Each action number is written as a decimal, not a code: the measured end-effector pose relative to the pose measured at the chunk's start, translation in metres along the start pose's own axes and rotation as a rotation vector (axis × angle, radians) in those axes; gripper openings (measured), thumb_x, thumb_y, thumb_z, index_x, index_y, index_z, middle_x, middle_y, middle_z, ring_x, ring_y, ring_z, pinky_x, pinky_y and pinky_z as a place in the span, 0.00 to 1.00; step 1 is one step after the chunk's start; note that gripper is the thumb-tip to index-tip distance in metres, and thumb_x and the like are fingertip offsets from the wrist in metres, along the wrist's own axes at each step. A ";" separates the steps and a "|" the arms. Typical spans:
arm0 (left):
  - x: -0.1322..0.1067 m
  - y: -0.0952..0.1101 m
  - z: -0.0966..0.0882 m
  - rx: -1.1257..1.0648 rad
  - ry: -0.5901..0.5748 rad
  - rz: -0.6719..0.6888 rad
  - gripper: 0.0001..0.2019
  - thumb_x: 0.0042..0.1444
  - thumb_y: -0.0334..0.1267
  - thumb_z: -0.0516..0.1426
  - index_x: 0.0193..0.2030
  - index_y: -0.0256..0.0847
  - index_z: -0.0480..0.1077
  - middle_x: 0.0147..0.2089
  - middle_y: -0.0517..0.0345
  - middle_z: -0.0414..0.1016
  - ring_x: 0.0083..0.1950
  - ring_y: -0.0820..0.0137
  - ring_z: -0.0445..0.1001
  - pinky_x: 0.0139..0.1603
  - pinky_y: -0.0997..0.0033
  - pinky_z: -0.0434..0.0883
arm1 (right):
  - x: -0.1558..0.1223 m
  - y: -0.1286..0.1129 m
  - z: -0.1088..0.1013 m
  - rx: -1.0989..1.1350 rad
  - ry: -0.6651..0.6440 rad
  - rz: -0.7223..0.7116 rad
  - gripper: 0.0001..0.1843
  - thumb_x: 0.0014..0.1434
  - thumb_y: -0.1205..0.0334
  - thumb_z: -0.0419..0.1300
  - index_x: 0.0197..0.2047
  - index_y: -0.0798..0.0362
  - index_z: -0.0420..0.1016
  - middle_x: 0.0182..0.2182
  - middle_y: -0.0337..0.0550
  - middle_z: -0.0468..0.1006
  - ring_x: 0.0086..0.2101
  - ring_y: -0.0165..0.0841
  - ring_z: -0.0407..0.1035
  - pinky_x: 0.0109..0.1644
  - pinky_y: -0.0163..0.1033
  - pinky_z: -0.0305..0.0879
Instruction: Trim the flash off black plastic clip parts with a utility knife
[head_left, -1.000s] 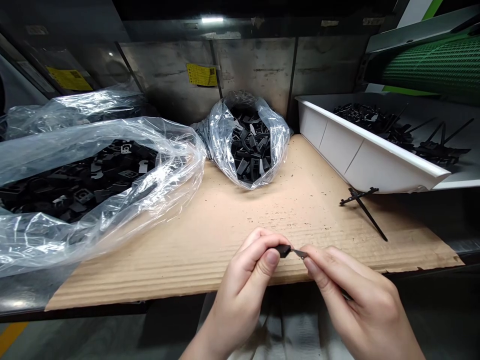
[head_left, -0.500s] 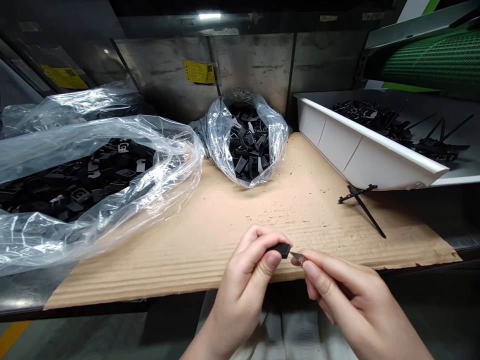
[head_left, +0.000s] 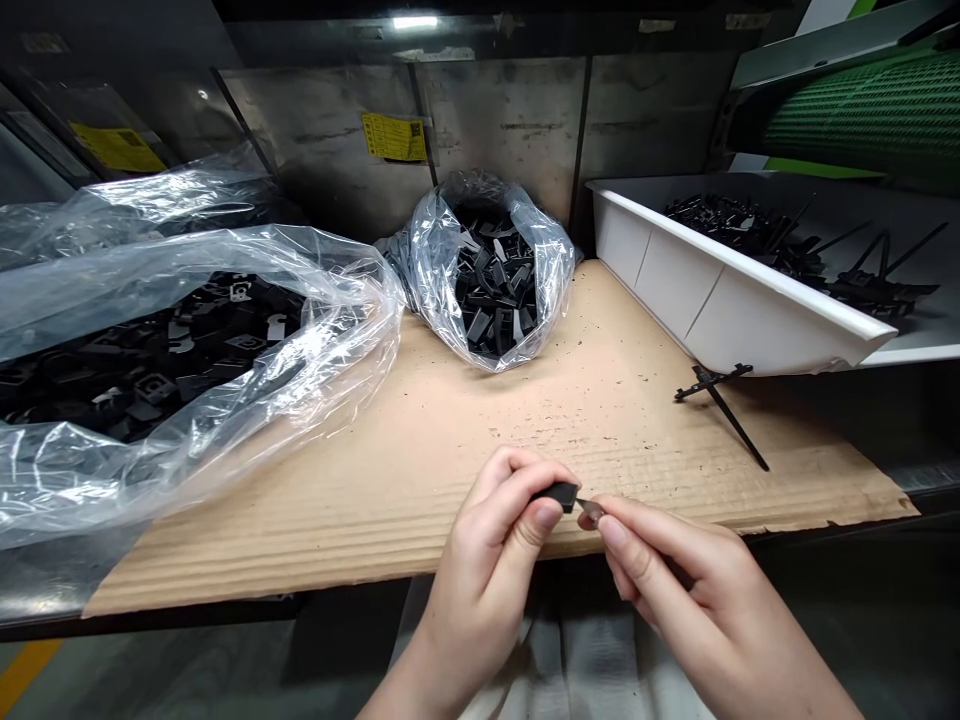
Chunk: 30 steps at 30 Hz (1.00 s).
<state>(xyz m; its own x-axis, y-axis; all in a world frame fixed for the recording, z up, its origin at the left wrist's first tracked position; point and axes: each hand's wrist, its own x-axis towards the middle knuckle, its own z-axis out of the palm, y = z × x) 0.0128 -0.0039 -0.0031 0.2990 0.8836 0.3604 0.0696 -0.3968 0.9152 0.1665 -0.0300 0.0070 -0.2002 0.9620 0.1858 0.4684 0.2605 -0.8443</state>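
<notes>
Between thumb and fingers, my left hand (head_left: 499, 550) pinches a small black plastic part (head_left: 561, 495), its end sticking out to the right. My right hand (head_left: 675, 580) is closed on a small pointed blade (head_left: 590, 511), whose tip meets or nearly meets the end of that part. Most of the blade's grip is hidden in my right fingers. Both hands are above the front edge of a cardboard sheet (head_left: 420, 460).
A plastic bag of small black parts (head_left: 499, 290) stands at the back; a larger bag (head_left: 330, 370) lies left. On the right are a white tray (head_left: 712, 290) with black sprues, a loose black sprue (head_left: 720, 400) before it, and a green roller (head_left: 862, 120) above.
The blade in my right hand has shifted slightly left, closer to the black plastic part. My left hand keeps its hold, and the whole view has moved a little.
</notes>
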 end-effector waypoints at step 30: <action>0.002 0.000 0.001 0.085 0.020 0.025 0.10 0.62 0.28 0.49 0.42 0.42 0.69 0.38 0.58 0.65 0.41 0.70 0.66 0.42 0.77 0.63 | 0.003 0.000 -0.004 0.033 -0.119 0.078 0.16 0.63 0.61 0.45 0.23 0.51 0.58 0.18 0.32 0.60 0.20 0.24 0.57 0.22 0.29 0.54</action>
<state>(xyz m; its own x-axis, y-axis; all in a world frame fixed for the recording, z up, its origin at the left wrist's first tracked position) 0.0147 -0.0022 -0.0029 0.2823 0.8778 0.3869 0.1435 -0.4374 0.8877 0.1696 -0.0266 0.0097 -0.2663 0.9621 0.0596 0.4580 0.1807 -0.8704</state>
